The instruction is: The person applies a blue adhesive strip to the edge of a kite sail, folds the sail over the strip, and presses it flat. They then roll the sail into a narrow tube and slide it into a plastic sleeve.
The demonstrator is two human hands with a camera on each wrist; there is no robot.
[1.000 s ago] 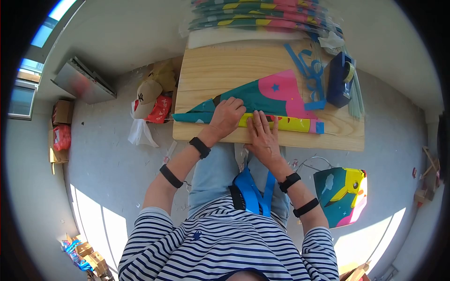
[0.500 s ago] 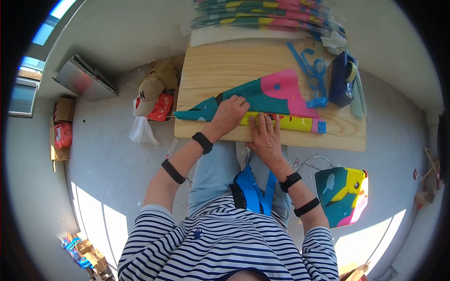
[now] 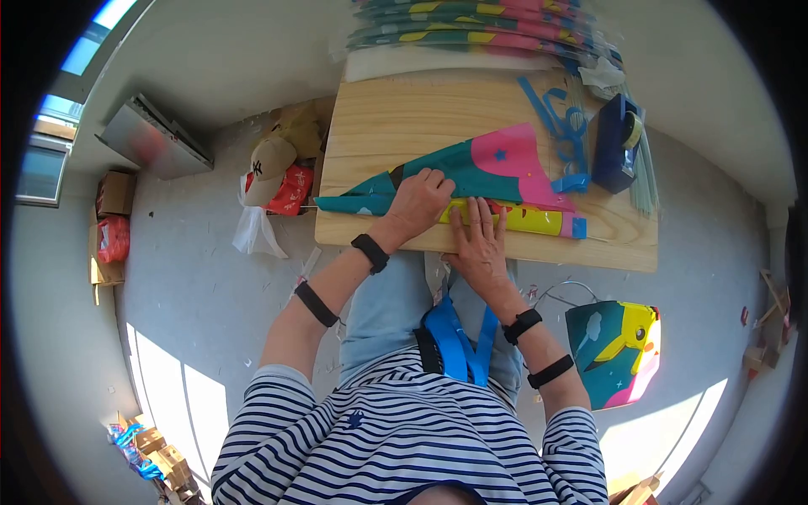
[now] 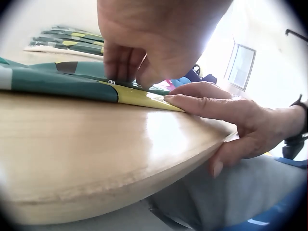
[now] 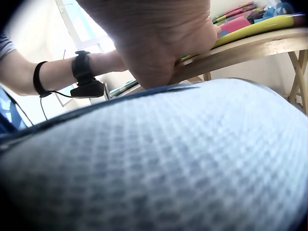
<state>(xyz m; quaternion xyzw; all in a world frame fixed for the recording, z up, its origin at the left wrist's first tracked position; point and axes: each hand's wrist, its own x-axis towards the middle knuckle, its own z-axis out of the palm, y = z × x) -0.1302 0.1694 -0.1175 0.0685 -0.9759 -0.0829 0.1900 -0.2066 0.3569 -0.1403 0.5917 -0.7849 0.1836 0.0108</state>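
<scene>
A folded printed sheet [image 3: 438,172] in teal, pink and yellow lies along the near side of the wooden table [image 3: 379,109]. Its near edge is a narrow rolled strip [image 3: 539,221] with blue tape at the right end; a thin rod sticks out past the left end. My left hand [image 3: 418,206] has curled fingers pinching the sheet at the strip's seam. In the left wrist view, a small white ring [image 4: 111,82] sits on the seam beside those fingers. Just right of it, my right hand [image 3: 481,252] presses the yellow strip with straight fingers, its thumb at the table edge.
Bagged printed sheets [image 3: 471,25] are stacked at the back. To the right are curled blue tape strips [image 3: 564,126], a dark blue tape dispenser [image 3: 616,143] and thin pale rods [image 3: 645,177]. Another printed sheet [image 3: 613,358] sits low at the right, below table height.
My left hand has slid a little to the right along the seam. My right hand's fingers have shifted slightly right on the strip. The sheet stays about where it was.
</scene>
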